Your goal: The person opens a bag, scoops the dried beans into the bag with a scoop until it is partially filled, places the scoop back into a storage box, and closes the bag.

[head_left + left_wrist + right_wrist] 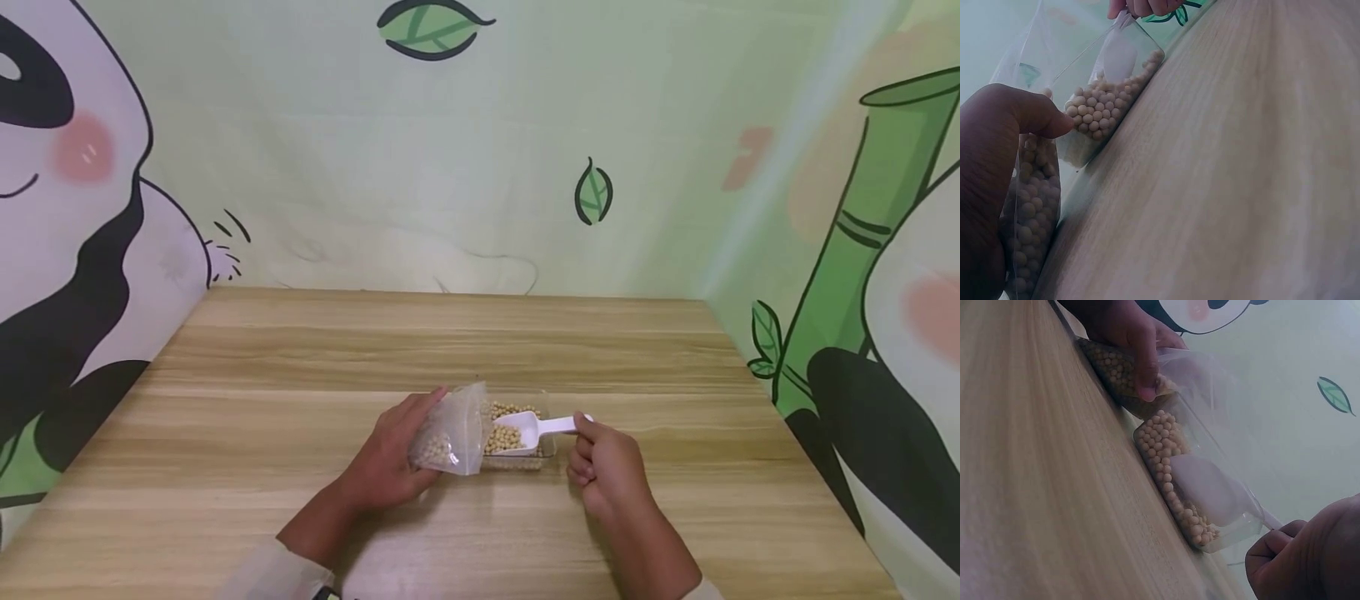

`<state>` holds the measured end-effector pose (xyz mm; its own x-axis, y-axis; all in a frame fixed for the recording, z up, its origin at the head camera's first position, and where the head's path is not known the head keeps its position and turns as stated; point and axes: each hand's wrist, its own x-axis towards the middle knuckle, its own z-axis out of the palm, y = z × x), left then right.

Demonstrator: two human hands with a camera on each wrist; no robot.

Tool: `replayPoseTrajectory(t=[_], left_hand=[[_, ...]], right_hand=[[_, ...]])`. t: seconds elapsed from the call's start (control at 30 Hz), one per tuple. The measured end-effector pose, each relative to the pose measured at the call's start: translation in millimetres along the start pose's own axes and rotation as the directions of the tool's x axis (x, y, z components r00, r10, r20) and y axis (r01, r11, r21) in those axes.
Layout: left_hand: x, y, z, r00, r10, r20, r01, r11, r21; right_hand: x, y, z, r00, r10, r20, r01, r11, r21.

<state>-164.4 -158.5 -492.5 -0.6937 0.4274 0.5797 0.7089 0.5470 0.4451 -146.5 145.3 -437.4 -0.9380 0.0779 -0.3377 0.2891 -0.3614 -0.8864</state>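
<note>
My left hand (386, 462) grips a clear plastic bag (467, 421) part-filled with round, pale soybeans, its thumb across the near side. The bag's mouth faces right, over the left end of a clear rectangular container (1244, 530). More soybeans (1159, 434) lie inside that container. My right hand (611, 467) pinches the handle of a white scoop (529, 427) from the right. In the head view the scoop's bowl lies within the container and carries soybeans. Through the container wall, the right wrist view shows the bowl (1207, 487) tilted among the beans.
The container and bag rest on a wood-grain table (300, 350). Behind the table stands a pale green wall (337, 167) printed with leaves, bamboo and pandas, and printed panels border both sides.
</note>
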Motion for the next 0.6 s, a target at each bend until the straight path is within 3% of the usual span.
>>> replayPoseTrajectory(t=[0.4, 0.6], left_hand=[[1.6, 0.7, -0.5, 1.000, -0.005, 0.008, 0.005, 1.000, -0.006], [1.7, 2.2, -1.8, 0.999, -0.029, 0.024, 0.030, 0.999, -0.013]], right_hand=[[5.5, -1.5, -5.8, 0.998, 0.058, -0.014, -0.056, 0.990, 0.130], [3.5, -6.5, -6.6, 0.998, 0.052, -0.039, -0.042, 0.974, 0.222]])
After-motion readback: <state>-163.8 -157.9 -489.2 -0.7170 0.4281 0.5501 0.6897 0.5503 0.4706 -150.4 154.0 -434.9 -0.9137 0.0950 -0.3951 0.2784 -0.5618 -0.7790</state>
